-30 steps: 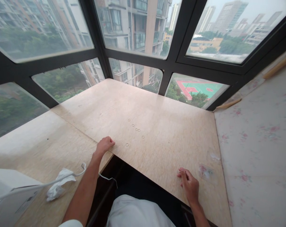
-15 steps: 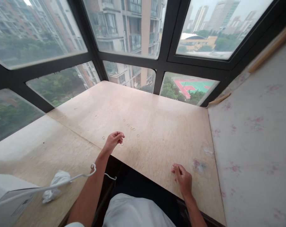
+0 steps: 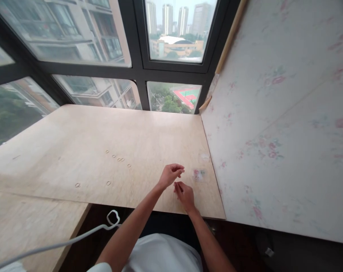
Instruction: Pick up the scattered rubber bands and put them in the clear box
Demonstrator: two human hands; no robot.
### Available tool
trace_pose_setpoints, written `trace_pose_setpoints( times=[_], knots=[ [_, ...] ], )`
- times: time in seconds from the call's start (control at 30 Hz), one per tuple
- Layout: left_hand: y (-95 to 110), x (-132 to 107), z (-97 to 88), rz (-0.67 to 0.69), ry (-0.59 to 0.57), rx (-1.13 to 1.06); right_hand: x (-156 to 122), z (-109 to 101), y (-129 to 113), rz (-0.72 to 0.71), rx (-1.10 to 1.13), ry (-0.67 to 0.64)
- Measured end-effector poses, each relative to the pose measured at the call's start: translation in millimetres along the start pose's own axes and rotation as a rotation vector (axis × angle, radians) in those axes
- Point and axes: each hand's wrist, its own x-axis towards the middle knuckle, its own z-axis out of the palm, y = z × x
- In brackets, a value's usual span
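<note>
Floral wall (image 3: 273, 94) at right, white cable (image 3: 75, 238) lower left, thin rings (image 3: 121, 159) flat on counter (image 3: 148, 139), five in line toward the hands, clear packet (image 3: 199, 174) near curled left hand (image 3: 170, 175), right hand (image 3: 185, 195) also curled, any hold unclear.

Daylit softly through far windows (image 3: 177, 32); washed pale on far table (image 3: 160, 130); dim underneath; stretched and blurry toward edges.
</note>
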Motion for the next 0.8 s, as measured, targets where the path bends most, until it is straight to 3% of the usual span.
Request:
trace_pose_setpoints(
  times=[0.17,0.27,0.37,0.57,0.8],
  knots=[
    [-7,16,47.3,0.059,-0.093,0.189,2,2,9,-0.001,-0.017,0.015],
    [-11,21,56.5,0.121,-0.12,0.261,2,3,13,0.005,-0.021,0.022],
    [-12,20,53.3,0.125,-0.082,0.285,2,1,11,-0.004,0.004,0.015],
    [-21,4,12.5,0.054,0.051,0.258,-1,-6,1,-0.019,0.062,-0.012],
    [-60,-48,-57.9,0.07,0.38,0.457,-1,-5,-1,0.083,0.217,-0.048]
  ],
)
